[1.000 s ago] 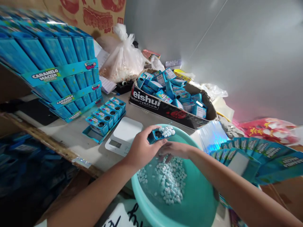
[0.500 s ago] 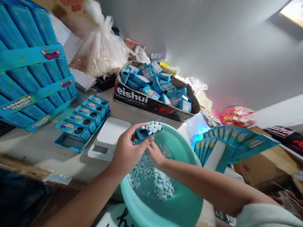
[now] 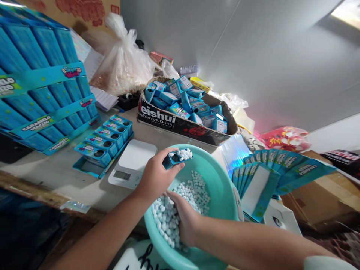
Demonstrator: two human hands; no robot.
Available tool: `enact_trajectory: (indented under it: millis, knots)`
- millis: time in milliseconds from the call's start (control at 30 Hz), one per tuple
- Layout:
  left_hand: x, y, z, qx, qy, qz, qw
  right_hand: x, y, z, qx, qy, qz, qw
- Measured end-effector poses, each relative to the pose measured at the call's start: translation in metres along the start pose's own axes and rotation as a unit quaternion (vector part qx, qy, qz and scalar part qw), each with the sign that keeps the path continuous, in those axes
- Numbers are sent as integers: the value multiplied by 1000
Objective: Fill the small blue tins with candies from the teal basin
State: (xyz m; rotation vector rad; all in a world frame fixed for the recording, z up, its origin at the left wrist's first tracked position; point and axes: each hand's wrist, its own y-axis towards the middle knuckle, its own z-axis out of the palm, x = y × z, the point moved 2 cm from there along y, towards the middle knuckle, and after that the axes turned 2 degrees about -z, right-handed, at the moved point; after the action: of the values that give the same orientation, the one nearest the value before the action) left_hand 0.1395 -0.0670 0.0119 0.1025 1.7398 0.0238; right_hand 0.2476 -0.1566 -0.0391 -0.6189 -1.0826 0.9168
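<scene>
A small blue box (image 3: 168, 162) is gripped by my left hand (image 3: 156, 170) over the back left rim of a teal basin (image 3: 222, 191). White candies (image 3: 185, 154) fill the box's open top at its right part, and a dark gap shows at its left. My right hand (image 3: 187, 217) is down in the basin among many white candies (image 3: 165, 221), its palm turned to the left. Its fingers are largely buried or hidden by the candies, so their pose is unclear.
Left of the basin are a white scale (image 3: 137, 157) and a blue tray with several small boxes (image 3: 105, 137). Blue display cartons (image 3: 42, 93) stand at the far left. Behind sits a black carton (image 3: 182, 131) of blue boxes. Fanned blue cartons (image 3: 289, 168) lie at right.
My right hand has moved from just under the box down into the candies. The candies heaped on the box now sit lower in its opening. The view has shifted slightly.
</scene>
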Motion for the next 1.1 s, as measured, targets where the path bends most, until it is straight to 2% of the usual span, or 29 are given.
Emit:
enact_trajectory:
  millis: [67,100,167,333,500,600,733,867,967,1100]
  knots:
    - [0,-1,1,12,25,0,1000,0,-11,-8,-24,109,68,991]
    - [0,-1,1,17,38,0,999,1,-17,-11,-27,149,70,986]
    - [0,-1,2,25,61,5,998,8,-30,-17,-19,189,30,981]
    - [1,-2,5,56,91,4,994,47,-66,-26,-39,247,-125,960]
    - [-1,-7,8,95,131,28,986,99,-91,-21,-46,282,-315,905]
    - [-4,-12,10,123,151,39,980,116,-90,-12,-45,274,-406,871]
    - [-10,-15,13,160,152,42,974,118,-76,-2,-74,288,-456,839]
    - [-15,-15,16,187,122,108,969,113,-65,3,-99,275,-495,818]
    - [-14,-15,17,197,120,130,964,109,-63,6,-90,238,-524,813]
    - [-10,-14,16,193,118,115,967,102,-62,9,-86,168,-557,809]
